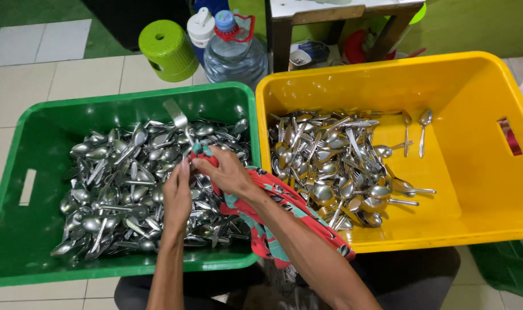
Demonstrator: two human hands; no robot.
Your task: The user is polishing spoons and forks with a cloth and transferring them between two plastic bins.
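Fork (177, 117) held up over green tub (20, 143), handle pinched by left hand (177, 195). Red cloth (273, 201) gripped shut in right hand (227, 172), wrapped round handle. Fork likely light, hard, slippery; best held by handle.

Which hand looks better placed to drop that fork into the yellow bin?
Probably the right hand. It is nearer the yellow bin and has the cloth around the fork. The left hand is farther away, over the green bin.

Green crate (20, 172), yellow crate (479, 172), red-teal cloth (273, 198)
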